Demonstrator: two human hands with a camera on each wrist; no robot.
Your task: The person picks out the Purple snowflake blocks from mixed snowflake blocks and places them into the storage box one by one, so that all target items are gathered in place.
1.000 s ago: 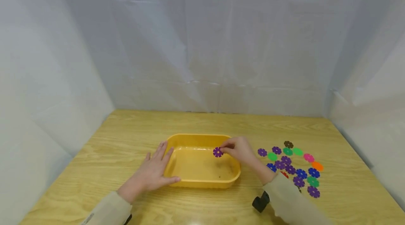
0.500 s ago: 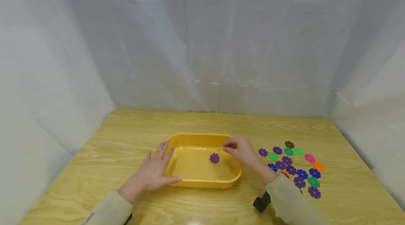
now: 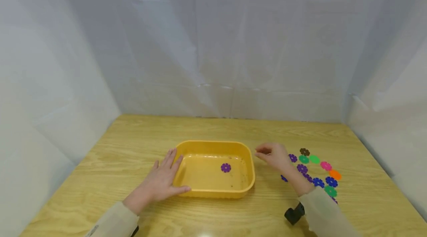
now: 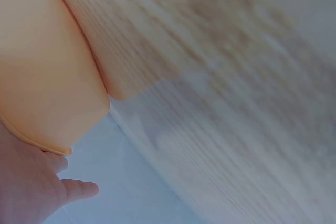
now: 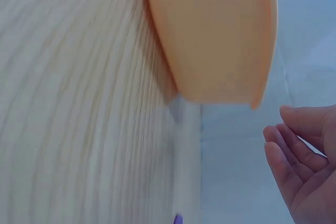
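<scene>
- Resting flat on the wooden table (image 3: 133, 137), the left hand (image 3: 160, 181) lies against the left end of the yellow tub (image 3: 248, 155), fingers spread and straight, thumb along the tub's near wall, gripping nothing.
- In the left wrist view the same hand (image 4: 26, 182) shows only as a palm and a fingertip under the tub's (image 4: 47, 61) rounded outer corner.
- A single purple flower disc (image 3: 225, 167) lies flat on the floor of the tub, right of its middle, well apart from both hands.
- The right hand (image 3: 273, 154) hovers above the table just right of the tub, between the tub and the pile of discs; its fingers are loosely curled and hold nothing.
- The right wrist view shows those fingers (image 5: 294, 156) bent and empty, clear of the tub's (image 5: 215, 35) end wall.
- The loose flower discs (image 3: 317, 172) lie flat on the table to the right of the tub: purple, blue, green, pink, orange and one dark brown; some are partly hidden behind the right forearm.
- A small black wrist camera (image 3: 294, 214) sits under the right sleeve, nearer to the viewer than the tub.
- White cloth walls (image 3: 213, 44) rise behind the tub and on both sides of the table.
</scene>
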